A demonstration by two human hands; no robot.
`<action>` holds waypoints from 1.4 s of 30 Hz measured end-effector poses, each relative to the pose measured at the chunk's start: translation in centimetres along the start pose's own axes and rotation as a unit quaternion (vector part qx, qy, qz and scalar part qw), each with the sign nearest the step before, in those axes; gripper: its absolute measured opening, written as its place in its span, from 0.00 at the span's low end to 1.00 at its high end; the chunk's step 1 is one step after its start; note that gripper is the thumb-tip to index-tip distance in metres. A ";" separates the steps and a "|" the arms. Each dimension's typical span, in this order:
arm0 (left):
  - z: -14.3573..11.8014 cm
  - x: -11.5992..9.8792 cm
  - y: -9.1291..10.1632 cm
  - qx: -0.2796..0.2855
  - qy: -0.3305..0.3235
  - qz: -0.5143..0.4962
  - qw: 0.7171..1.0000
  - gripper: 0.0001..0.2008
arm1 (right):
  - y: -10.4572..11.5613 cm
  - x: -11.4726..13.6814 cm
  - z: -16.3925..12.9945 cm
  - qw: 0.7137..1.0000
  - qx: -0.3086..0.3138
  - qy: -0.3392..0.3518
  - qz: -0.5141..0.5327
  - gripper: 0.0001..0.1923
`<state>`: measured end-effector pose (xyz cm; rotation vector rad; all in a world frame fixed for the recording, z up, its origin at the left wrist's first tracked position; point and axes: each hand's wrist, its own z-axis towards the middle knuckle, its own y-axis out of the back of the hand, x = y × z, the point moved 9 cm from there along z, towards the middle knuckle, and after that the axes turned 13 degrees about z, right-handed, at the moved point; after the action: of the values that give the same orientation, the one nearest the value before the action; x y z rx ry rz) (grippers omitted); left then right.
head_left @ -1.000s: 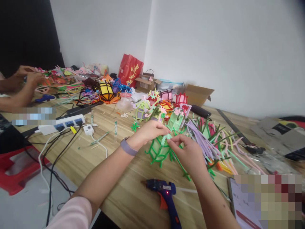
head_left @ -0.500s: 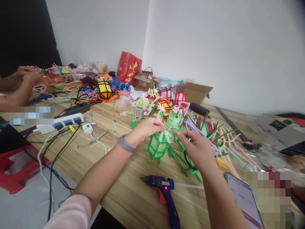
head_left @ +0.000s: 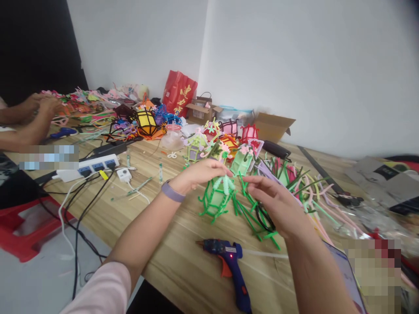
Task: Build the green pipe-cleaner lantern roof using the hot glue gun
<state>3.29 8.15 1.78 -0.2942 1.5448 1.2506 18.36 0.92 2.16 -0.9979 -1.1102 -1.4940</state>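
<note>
Near the table's middle, the left hand pinched a pale green pipe-cleaner trim on top of the green lantern, which stood on the wooden table. The right hand, at three o'clock of it, held its fingers loosely curled, apparently holding nothing. A hard tug could have tipped or bent the light frame. At six o'clock lay a lit glue gun; loose pipe cleaners crowded three o'clock, finished lanterns twelve.

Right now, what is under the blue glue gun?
The glue gun lies on the bare wooden table, a clear glue stick poking from its back. What its body covers stays hidden.
</note>
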 end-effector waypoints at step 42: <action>-3.8 1.2 1.4 -0.186 -0.087 0.118 0.972 0.07 | 4.4 -6.5 -11.1 0.963 -0.156 -0.108 0.189 0.22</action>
<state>-0.36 6.15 1.06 -0.2368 1.2150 1.7099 23.23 -8.73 -6.06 -1.5297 -0.7819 -1.2873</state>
